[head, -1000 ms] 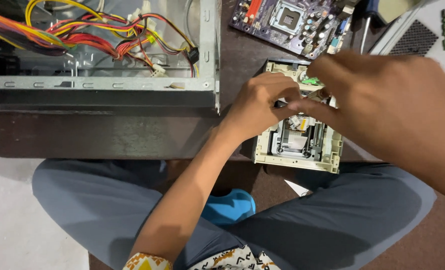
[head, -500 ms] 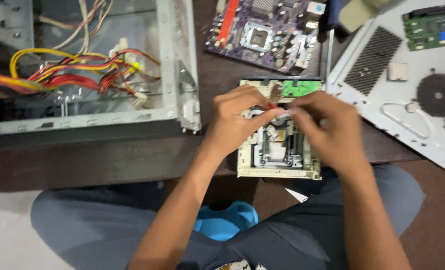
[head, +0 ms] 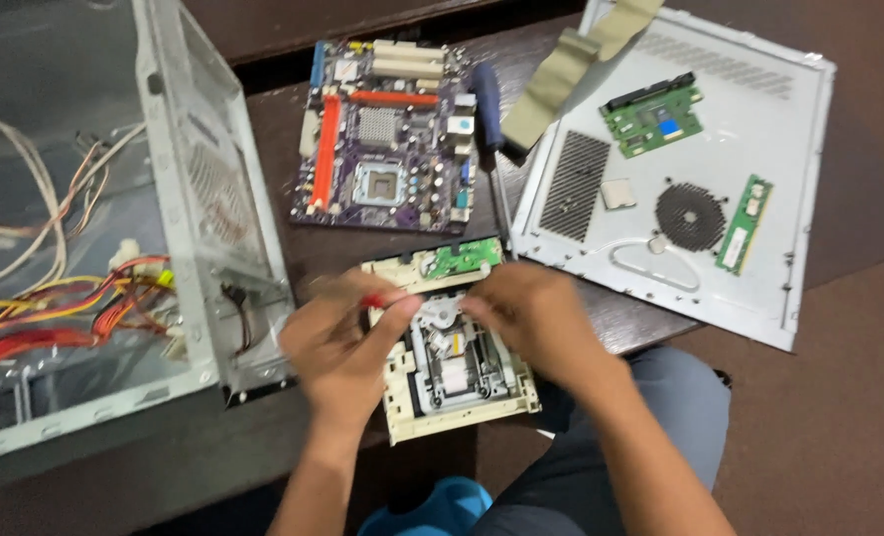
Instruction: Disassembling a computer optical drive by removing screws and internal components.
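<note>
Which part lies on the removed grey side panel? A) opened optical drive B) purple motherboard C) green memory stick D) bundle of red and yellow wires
C: the green memory stick lies on the grey side panel near its right edge, beside a round vent; the purple motherboard sits on the dark table to the panel's left.

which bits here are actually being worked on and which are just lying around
In hand:
opened optical drive
small red-handled tool, pinched in the left hand
right hand, resting on the drive's top

Lying about:
purple motherboard
blue screwdriver
case side panel with green boards on it
open computer case
grey ribbon cable
</note>
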